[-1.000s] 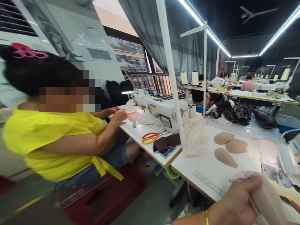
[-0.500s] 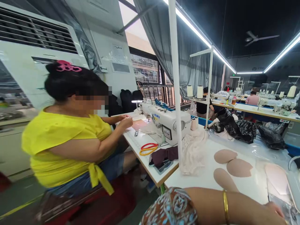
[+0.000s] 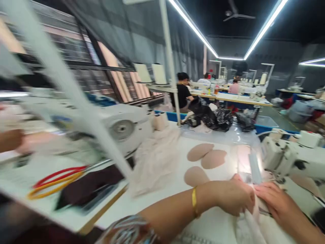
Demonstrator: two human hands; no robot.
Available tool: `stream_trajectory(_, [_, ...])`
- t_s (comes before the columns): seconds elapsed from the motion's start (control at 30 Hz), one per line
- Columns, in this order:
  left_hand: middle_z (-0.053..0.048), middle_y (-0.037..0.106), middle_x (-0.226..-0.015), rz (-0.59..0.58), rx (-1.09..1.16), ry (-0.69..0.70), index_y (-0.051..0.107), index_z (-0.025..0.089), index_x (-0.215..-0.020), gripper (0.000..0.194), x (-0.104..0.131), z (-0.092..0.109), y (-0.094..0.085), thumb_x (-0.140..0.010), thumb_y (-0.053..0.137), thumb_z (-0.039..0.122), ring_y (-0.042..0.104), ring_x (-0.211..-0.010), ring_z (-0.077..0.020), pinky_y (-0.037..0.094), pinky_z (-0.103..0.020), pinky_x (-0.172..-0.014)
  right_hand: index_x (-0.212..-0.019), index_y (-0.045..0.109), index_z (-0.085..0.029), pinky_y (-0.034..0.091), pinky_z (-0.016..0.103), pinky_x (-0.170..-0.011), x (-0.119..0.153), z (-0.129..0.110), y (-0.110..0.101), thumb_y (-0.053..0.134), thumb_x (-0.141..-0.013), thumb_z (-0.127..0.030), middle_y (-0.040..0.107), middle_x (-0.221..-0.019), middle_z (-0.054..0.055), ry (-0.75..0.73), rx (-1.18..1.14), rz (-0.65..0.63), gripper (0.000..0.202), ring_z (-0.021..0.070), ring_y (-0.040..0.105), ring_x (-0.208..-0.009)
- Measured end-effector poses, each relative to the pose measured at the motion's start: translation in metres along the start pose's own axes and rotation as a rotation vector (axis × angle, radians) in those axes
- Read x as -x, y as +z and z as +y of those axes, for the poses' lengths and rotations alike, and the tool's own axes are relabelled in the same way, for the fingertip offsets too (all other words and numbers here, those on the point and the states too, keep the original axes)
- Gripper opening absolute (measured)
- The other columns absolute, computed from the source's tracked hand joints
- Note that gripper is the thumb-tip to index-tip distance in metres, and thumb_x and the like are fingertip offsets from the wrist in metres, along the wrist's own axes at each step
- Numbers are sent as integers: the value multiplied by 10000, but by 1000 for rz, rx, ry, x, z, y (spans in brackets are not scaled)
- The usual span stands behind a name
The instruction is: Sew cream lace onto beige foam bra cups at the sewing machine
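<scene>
One pale cloth — between fingers

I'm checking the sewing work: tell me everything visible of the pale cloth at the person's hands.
The pale cloth is off-white, faintly pink, and looks thin, soft and creased. The curled left hand grips it and the right hand touches it beside the rightmost sewing machine; from there it trails toward the picture's bottom edge. Blur hides finer detail.

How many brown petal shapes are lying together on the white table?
3: the back shape, the right shape close beside it, and the front shape near the gold bracelet. Others could be hidden.
</scene>
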State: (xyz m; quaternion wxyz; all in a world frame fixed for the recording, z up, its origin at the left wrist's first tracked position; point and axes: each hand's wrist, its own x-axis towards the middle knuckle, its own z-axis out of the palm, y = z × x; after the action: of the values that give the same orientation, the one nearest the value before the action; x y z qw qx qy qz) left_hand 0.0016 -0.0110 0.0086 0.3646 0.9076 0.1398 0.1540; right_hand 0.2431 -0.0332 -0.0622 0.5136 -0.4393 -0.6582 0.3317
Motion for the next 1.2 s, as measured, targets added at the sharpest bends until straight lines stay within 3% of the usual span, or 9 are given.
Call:
stream_trajectory(0.07, [-31, 692, -887, -44, -179, 17, 602, 193, -609, 228, 3, 2, -9, -634, 615, -33, 651, -893, -241, 430, -356, -840, -983, 815, -314, 560, 453, -869, 4, -22, -13, 714, -865, -328, 817, -952, 60, -129, 221, -216, 155, 287, 714, -940])
stream_trajectory(0.17, [-37, 702, -1047, -1, -290, 13, 666, 190, -684, 259, 2, -4, -5, -667, 595, -58, 625, -997, -245, 400, -342, -883, -1140, 767, -278, 537, 389, -879, 2, -33, -16, 501, -921, -86, 816, -1096, 44, -319, 510, -368, 394, 234, 720, -1008])
stream_trajectory(0.27, [-37, 683, -1134, 8, -315, -13, 737, 209, -764, 311, 1, -10, 7, -683, 607, -61, 610, -989, -239, 378, -346, -906, -1138, 736, -241, 530, 362, -857, 4, -24, -15, 458, -885, -13, 804, -1133, 39, -399, 661, -352, 440, 226, 699, -1024])
stream_trajectory(0.43, [-58, 673, -1206, 1, -338, -24, 775, 222, -821, 299, -2, -15, 15, -714, 627, -15, 576, -1020, -264, 351, -368, -897, -1120, 740, -266, 522, 346, -843, 10, -12, -19, 496, -881, -21, 803, -1075, 32, -330, 794, -323, 420, 224, 683, -988])
stream_trajectory(0.93, [-56, 697, -1175, 18, -345, 10, 746, 204, -763, 292, -4, -15, 15, -691, 584, -28, 592, -950, -225, 359, -381, -897, -1121, 725, -289, 505, 362, -866, 12, -4, -21, 553, -872, -5, 789, -985, 17, -335, 873, -279, 415, 235, 673, -925])
stream_trajectory(1.2, [-43, 708, -1217, -20, -347, 8, 750, 216, -788, 315, -2, -15, 8, -691, 590, -37, 601, -992, -249, 371, -393, -926, -1123, 726, -280, 506, 377, -863, 13, 0, -22, 543, -897, -25, 778, -975, 34, -334, 867, -286, 387, 247, 660, -942])
